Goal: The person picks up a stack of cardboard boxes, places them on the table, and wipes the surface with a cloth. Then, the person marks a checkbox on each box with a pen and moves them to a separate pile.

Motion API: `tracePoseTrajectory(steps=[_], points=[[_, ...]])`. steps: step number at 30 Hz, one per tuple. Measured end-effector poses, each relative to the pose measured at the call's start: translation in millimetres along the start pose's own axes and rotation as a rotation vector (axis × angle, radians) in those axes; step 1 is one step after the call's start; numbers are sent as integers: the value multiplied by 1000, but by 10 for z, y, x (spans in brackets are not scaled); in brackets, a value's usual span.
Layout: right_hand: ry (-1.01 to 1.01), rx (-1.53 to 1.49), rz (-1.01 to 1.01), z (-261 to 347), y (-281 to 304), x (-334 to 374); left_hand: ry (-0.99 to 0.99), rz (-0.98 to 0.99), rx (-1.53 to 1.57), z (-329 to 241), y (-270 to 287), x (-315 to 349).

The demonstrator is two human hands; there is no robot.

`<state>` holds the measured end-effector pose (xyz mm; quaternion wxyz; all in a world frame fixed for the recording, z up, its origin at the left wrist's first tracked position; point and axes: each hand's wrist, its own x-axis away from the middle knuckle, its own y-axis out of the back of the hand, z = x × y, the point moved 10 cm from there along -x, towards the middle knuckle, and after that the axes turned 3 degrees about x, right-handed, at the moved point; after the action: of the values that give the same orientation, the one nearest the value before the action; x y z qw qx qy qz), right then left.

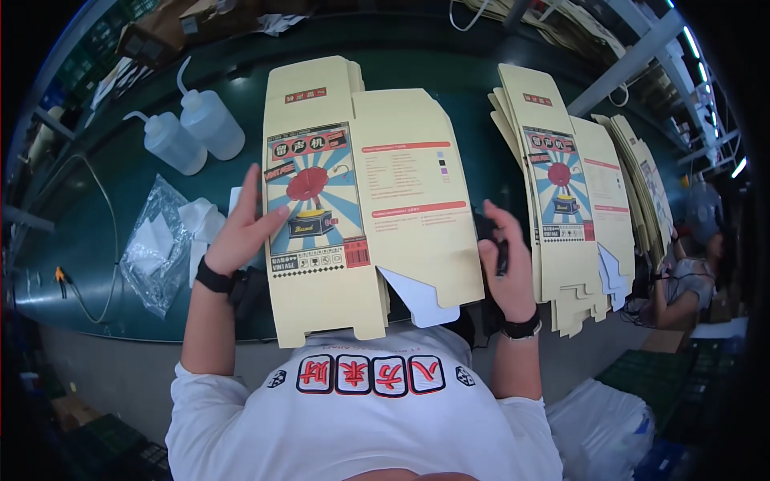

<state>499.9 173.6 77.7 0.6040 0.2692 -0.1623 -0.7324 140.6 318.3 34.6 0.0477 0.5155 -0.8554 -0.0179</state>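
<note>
Flat carton blank (365, 200), cream card with a printed picture panel, held up over the green table (96, 240), close to the chest. Left hand (241, 232) open wide, fingers spread against the blank's left edge and printed face; it presses rather than grips. Right hand (507, 260) at the blank's right edge, fingers curled about a small dark object (499, 250); how much of the card it pinches cannot be told.

Risks, as judged:
- Left hand only flat on the card, so the blank could slide or swing down toward the lap if the right side lets go
- The white inner flap (417, 301) hangs loose at the lower edge and could catch on the shirt and crease
- The stack of blanks (561, 200) to the right is fanned and overhangs the table's near edge; a bump from the right elbow might tip some off
- Two squeeze bottles (196, 128) stand well apart, upper left; little danger there

Hard to make out:
- The dark object in the right hand; kind unclear
- Whatever lies on the table under the blank, fully covered
- Clear plastic bag (156, 244) holds white pieces, indistinct
- Another person (686, 280) at far right, mostly cut off by the rim
</note>
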Motion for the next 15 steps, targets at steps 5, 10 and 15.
tracePoseTrajectory(steps=[5,10,15], points=[[86,-422,-353,21,645,139,-297,-217,-436,-865,256,161],[113,-678,-462,466,627,-332,-539,157,-694,-1766,-596,121],[63,-331,-189,301,434,-838,-447,588,-1054,-1417,-1635,-388]])
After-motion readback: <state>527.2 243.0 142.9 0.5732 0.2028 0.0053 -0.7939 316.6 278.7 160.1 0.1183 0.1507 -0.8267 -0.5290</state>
